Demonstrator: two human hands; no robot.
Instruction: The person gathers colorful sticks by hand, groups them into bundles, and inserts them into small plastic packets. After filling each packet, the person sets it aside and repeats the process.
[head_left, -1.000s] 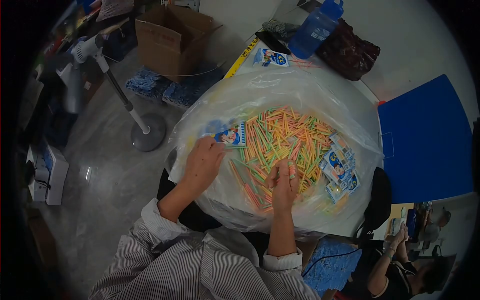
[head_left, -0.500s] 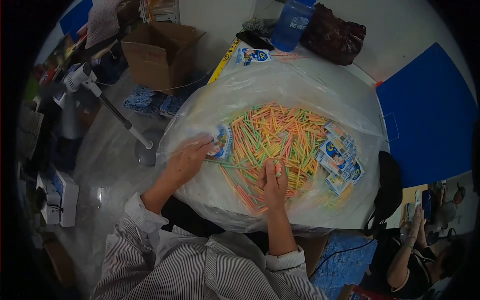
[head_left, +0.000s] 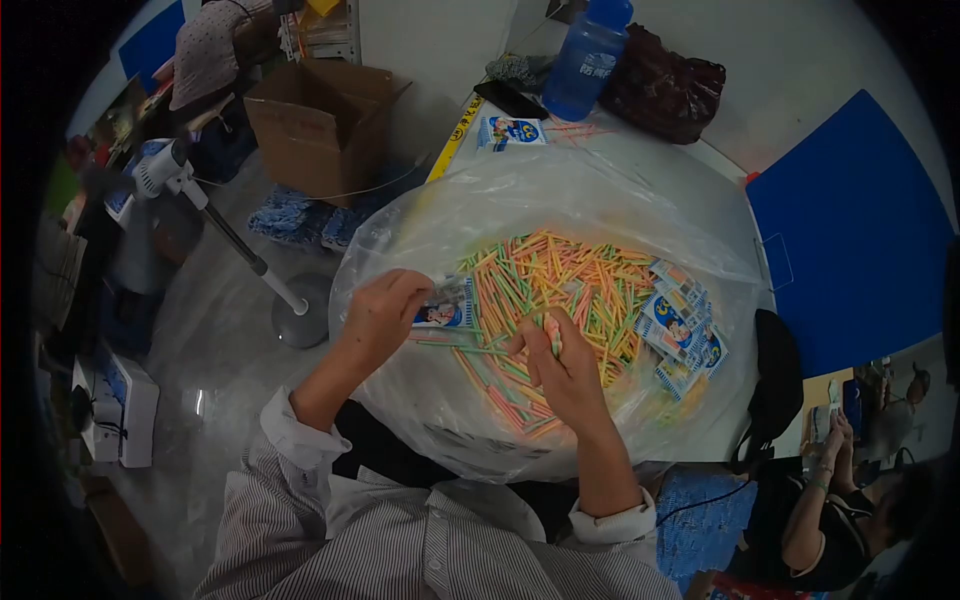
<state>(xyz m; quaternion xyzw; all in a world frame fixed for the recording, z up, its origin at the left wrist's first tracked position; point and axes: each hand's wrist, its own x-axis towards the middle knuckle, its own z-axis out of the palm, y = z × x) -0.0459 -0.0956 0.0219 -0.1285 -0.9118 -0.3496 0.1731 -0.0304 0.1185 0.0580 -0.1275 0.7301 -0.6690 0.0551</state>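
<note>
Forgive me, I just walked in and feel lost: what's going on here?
A person in a striped shirt has a small bundle of colored sticks in the right grip. The left grip is by a printed packet; whether it pinches it is unclear. Loose sticks lie heaped on clear plastic, with more packets at the pile's right side.

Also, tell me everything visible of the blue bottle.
The bottle is translucent blue, apparently plastic, with white print on its side and a blue top. It seems to stand upright on the far end of the table, between the dark red bag and a flat black item; whether either touches it is unclear.
</note>
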